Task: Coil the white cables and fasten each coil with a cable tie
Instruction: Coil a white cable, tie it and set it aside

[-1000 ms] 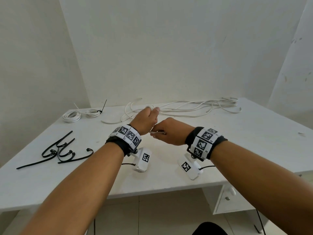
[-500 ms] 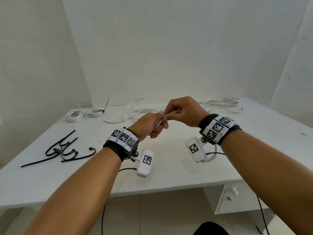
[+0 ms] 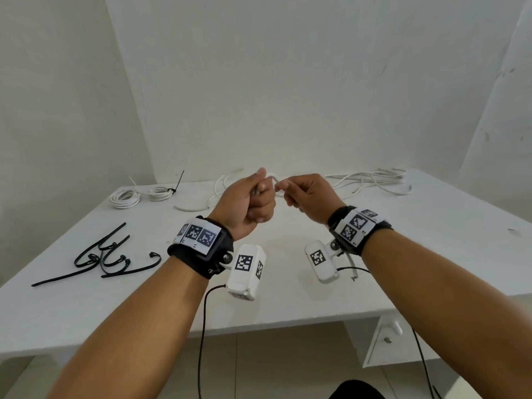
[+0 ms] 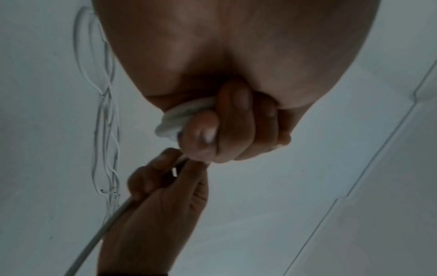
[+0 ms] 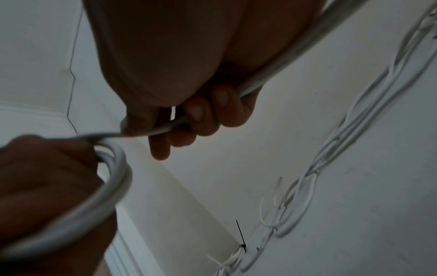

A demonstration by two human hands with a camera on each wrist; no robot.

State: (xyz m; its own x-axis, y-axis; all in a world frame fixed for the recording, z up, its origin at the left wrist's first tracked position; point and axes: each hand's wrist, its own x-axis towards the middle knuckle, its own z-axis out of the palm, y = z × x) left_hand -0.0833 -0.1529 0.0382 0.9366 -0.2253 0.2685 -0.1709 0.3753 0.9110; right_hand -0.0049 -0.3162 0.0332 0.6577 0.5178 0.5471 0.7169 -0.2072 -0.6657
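- A white table (image 3: 288, 295) is standing in a corner of plain white walls (image 3: 288, 82).
- The left hand (image 3: 244, 200) is gripping small loops of white cable (image 4: 179, 115) above the tabletop.
- The right hand (image 3: 309, 197) is pinching the same cable just beside it.
- Loose cables (image 3: 371, 181) are lying at the back, a tied coil (image 3: 141, 194) far left, black cable ties (image 3: 98, 254) nearer.

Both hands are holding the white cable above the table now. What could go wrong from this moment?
1. The left hand grips only a few small loops; if it loosens, they could spring open.
2. The right hand feeds cable from the loose cables on the table; pulling may tangle them.
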